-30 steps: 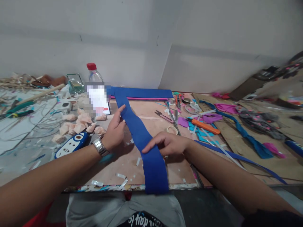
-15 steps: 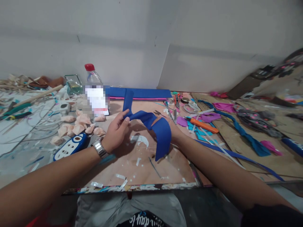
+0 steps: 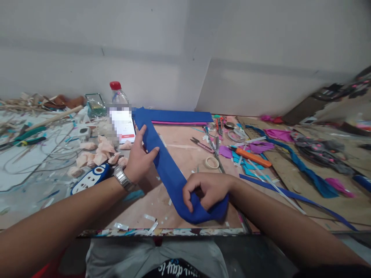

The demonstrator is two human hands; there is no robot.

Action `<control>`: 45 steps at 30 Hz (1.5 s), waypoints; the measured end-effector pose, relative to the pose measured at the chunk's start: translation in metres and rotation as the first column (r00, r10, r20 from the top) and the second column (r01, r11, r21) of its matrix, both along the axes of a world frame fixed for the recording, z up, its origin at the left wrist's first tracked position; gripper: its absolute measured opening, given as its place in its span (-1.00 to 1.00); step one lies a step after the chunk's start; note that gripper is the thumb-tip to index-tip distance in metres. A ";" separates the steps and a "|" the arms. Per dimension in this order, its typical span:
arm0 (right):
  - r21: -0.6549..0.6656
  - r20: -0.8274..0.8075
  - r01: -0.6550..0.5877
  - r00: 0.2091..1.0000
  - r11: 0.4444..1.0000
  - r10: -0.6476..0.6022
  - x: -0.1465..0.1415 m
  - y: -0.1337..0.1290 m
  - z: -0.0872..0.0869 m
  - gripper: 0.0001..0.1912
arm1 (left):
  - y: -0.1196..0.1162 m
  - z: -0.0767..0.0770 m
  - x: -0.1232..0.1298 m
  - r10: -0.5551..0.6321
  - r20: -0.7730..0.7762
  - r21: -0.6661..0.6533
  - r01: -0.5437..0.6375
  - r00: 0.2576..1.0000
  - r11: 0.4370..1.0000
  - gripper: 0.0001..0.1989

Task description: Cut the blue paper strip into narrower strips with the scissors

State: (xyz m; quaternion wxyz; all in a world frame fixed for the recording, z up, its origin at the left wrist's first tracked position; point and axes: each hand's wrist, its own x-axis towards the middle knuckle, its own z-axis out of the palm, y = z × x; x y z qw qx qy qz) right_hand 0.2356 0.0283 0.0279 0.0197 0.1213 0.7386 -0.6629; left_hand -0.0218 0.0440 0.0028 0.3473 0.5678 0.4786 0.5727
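Observation:
A wide blue strip (image 3: 171, 170) runs diagonally over the brown work surface, its near end curling up at the right. My left hand (image 3: 140, 156), with a metal watch on the wrist, rests on the strip's upper part, thumb and fingers spread across it. Lower down, my right hand (image 3: 205, 191) has its fingers curled on the strip near the curled end. Behind lies a folded blue piece (image 3: 182, 116) over a pink one. Small scissors (image 3: 201, 144) and a tape ring (image 3: 212, 163) lie right of the strip.
At the left are a phone (image 3: 123, 125), a red-capped bottle (image 3: 116, 90), peach crumpled pieces (image 3: 100, 152), a blue-white object (image 3: 91, 178) and green-handled pliers (image 3: 30, 133). An orange cutter (image 3: 253, 156), scraps and a narrow blue strip (image 3: 298, 197) lie at the right.
The blue strip, twisted and raised before, now stretches out flatter. My right hand has come down toward the near edge, uncovering the tape ring and scissors. My left hand lies flatter on the strip.

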 end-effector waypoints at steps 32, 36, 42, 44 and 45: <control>-0.374 -0.091 0.910 0.157 0.179 -0.983 0.015 0.054 -0.020 -0.64 | -0.024 -0.006 0.012 -0.781 0.053 -0.198 0.773 0.622 0.602 -0.11; -0.399 -0.091 0.899 0.156 0.180 -0.983 0.012 0.053 -0.021 -0.65 | -0.029 0.006 0.013 -0.811 0.189 -0.265 0.824 0.555 0.502 -0.22; -0.427 -0.122 0.883 0.158 0.195 -0.980 0.012 0.051 -0.016 -0.57 | -0.029 0.005 0.012 -0.715 0.358 -0.322 0.798 0.601 0.509 -0.54; -0.433 -0.138 0.883 0.134 0.181 -0.981 0.012 0.052 -0.016 -0.55 | -0.028 0.002 0.010 -0.664 0.360 -0.324 0.755 0.656 0.570 -0.50; -0.437 -0.148 0.884 0.113 0.168 -0.983 0.012 0.053 -0.016 -0.55 | -0.027 0.001 0.009 -0.664 0.329 -0.321 0.741 0.671 0.590 -0.44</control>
